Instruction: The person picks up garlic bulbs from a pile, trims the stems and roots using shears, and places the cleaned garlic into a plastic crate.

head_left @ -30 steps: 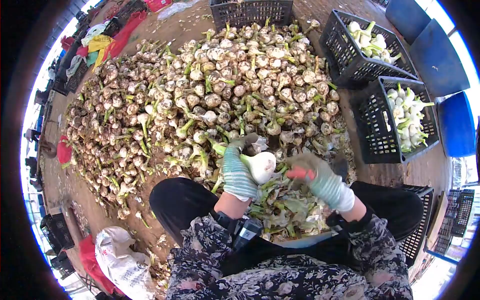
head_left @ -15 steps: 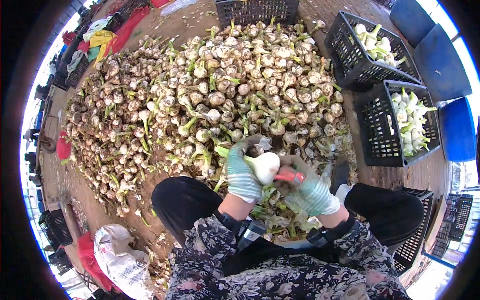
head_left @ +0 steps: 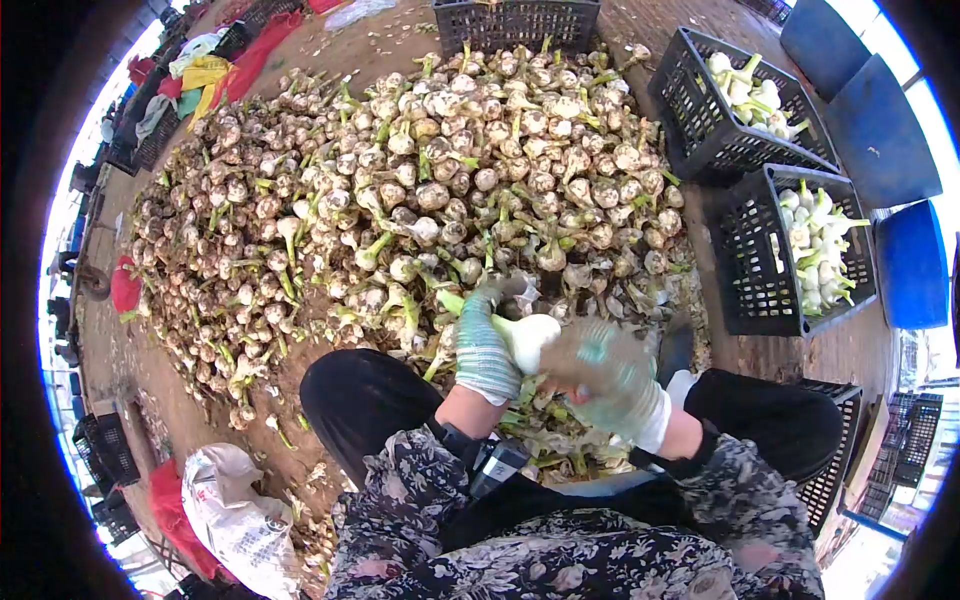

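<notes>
My left hand (head_left: 484, 352), in a striped green-and-white glove, is closed around the green stem of a white garlic bulb (head_left: 534, 341). The bulb's clean round end points right, out of the fist. Close beside it is my right hand (head_left: 608, 378), also gloved and smeared by motion. A bit of red shows under its fingers, part of a small red-handled tool (head_left: 578, 396) whose working end I cannot make out. Peeled skins and leaves (head_left: 560, 435) lie below both hands, between the knees. Beyond them spreads a big heap of unpeeled garlic (head_left: 440, 190) with soil on it.
Two black crates (head_left: 745, 270) with white trimmed garlic stand at the right, before blue barrels (head_left: 912, 265). Another black crate (head_left: 515, 25) is behind the heap. A white sack (head_left: 235, 520) and red netting (head_left: 180, 515) lie at lower left.
My right hand has turned over and lowered slightly, its back now towards me and the red handle mostly covered. My left hand keeps the garlic in nearly the same place.
</notes>
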`<action>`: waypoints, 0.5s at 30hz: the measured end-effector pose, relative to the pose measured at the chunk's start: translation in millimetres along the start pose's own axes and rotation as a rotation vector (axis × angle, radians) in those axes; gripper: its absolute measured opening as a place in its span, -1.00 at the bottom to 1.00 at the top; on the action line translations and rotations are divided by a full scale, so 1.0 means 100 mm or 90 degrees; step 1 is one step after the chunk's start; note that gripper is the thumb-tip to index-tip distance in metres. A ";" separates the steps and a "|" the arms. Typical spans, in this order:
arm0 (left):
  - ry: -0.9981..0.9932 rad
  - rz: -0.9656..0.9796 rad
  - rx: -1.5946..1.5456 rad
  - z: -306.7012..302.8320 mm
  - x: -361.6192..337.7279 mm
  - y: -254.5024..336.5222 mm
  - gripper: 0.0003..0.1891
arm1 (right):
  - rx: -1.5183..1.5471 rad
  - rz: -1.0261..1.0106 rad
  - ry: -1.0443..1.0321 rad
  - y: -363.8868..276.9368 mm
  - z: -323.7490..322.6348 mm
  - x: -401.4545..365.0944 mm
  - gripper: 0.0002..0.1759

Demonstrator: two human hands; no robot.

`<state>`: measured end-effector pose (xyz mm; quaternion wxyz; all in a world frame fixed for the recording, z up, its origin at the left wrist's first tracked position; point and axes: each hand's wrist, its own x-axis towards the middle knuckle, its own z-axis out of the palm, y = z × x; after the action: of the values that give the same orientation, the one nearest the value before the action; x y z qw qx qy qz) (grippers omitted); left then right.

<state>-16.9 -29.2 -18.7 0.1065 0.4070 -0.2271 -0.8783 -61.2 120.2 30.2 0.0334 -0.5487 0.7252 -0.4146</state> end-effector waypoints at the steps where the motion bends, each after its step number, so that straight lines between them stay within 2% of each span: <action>1: 0.002 -0.016 -0.063 0.03 -0.03 0.05 -0.72 | 0.000 0.001 0.005 0.05 0.04 -0.09 -0.59; 3: -0.038 -0.033 -0.138 0.12 -0.12 0.14 -0.64 | -0.173 0.219 -0.638 0.10 0.02 -0.19 -0.62; 4: -0.097 -0.021 -0.134 0.10 -0.12 0.16 -0.67 | -0.176 0.224 -0.631 0.09 -0.07 -0.18 -0.62; 5: -0.154 -0.007 -0.134 0.09 -0.12 0.17 -0.68 | -0.139 0.367 -0.574 0.07 -0.21 -0.15 -0.51; 6: -0.184 -0.048 -0.175 0.12 -0.13 0.16 -0.66 | -0.096 0.509 -0.517 0.02 -0.28 -0.13 -0.39; 7: -0.179 -0.052 -0.175 0.13 -0.17 0.13 -0.66 | -0.091 0.512 -0.520 0.00 -0.26 -0.15 -0.39; 9: -0.153 -0.014 -0.113 0.23 -0.20 0.09 -0.67 | 0.548 0.448 0.025 -0.06 -0.18 -0.08 -0.14; 10: -0.106 0.090 -0.004 0.24 -0.16 0.02 -0.67 | 0.379 0.380 0.031 -0.07 -0.04 -0.03 -0.07; 11: -0.134 0.063 -0.048 0.18 -0.11 -0.06 -0.68 | 0.208 0.311 0.037 -0.07 0.14 0.00 0.00; 13: -0.176 0.063 -0.046 0.19 -0.14 0.02 -0.67 | 0.291 0.368 0.162 -0.12 0.30 0.03 -0.04; 14: -0.097 0.077 -0.074 0.28 -0.20 0.01 -0.68 | 0.253 0.371 0.164 -0.09 0.35 -0.03 -0.06; 15: -0.090 0.078 -0.071 0.28 -0.21 0.04 -0.68 | 0.220 0.375 0.166 -0.07 0.42 -0.07 -0.07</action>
<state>-24.9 -16.5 13.1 0.1663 0.3225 -0.2094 -0.9080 -32.1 101.8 3.9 0.1511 -0.2454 0.7693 -0.5702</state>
